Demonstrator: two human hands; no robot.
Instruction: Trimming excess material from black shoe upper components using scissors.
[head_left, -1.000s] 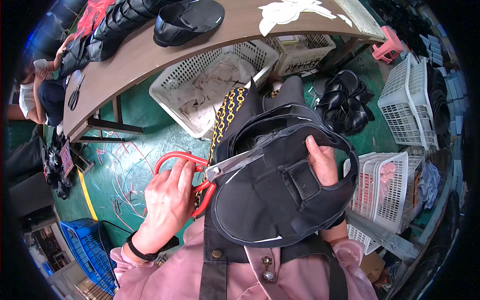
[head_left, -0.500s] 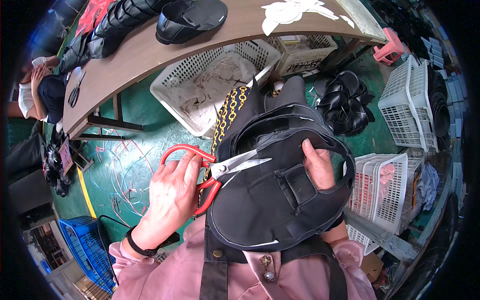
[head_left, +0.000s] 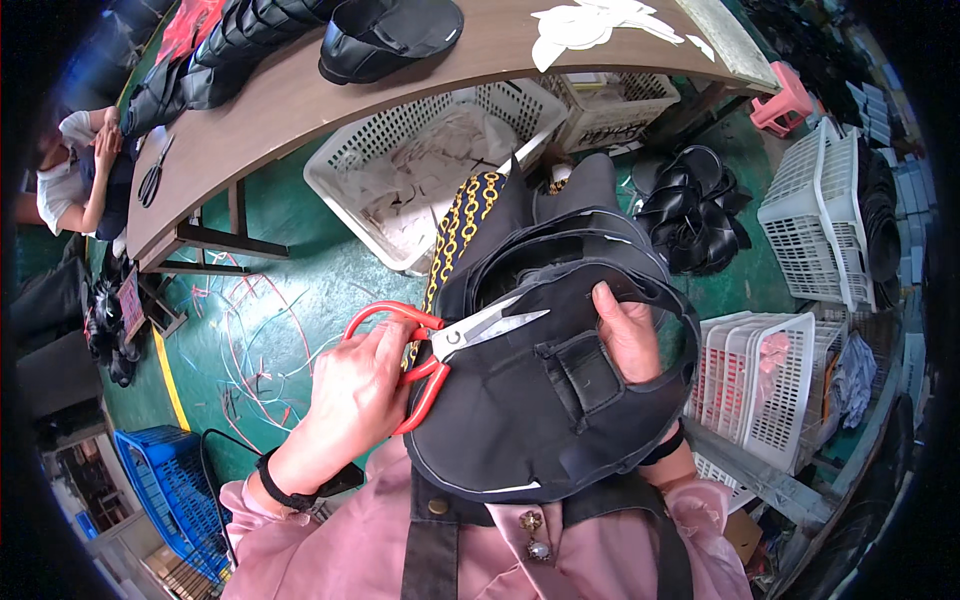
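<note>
My left hand is closed round the red handles of a pair of scissors. Their blades stand a little apart, lying over the upper left edge of a black stitched piece shaped like a shoe upper. That piece has a broad rounded panel with a rectangular frame sewn on it and thin pale strips along its lower rim. My right hand grips it from the right, thumb on top, the other fingers mostly hidden beneath. It rests above my lap, in front of my black apron.
A brown table carries stacked black pieces, another pair of scissors and white cut-outs. Below stands a white basket with scraps. More white baskets stand at right. Another person sits far left.
My left hand and the scissors have shifted slightly right along the black piece, which has moved slightly left. The person at far left has changed arm posture.
</note>
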